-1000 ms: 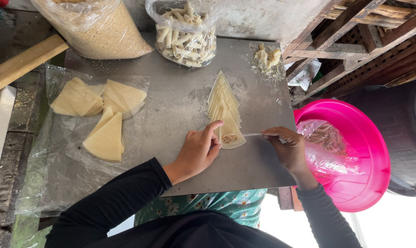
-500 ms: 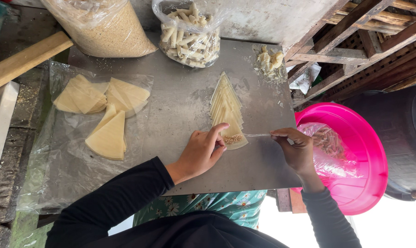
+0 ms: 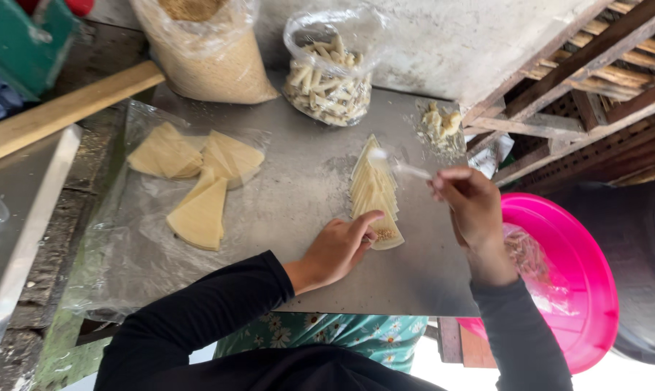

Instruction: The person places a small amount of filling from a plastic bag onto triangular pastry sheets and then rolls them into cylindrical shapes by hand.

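Note:
On the grey metal tabletop (image 3: 298, 195) lies a fanned row of pale yellow triangular pastry wrappers (image 3: 373, 190). The nearest wrapper has a small heap of brownish filling (image 3: 385, 234) on it. My left hand (image 3: 340, 248) rests on that near wrapper, fingertips pressing its edge beside the filling. Raised above the row's right side, my right hand (image 3: 474, 208) is closed on a thin white spoon (image 3: 403, 168), whose tip points left over the wrappers.
Loose stacks of wrappers (image 3: 197, 174) lie on clear plastic at the left. A bag of crumbs (image 3: 210, 54) and a bag of rolled sticks (image 3: 331, 80) stand at the back. A pink basin (image 3: 563, 279) with filling sits at the right. Dough scraps (image 3: 441, 123) lie nearby.
My right hand has lifted from the near wrapper and moved up and away with the spoon. Filling now lies on the wrapper. My left hand stays put.

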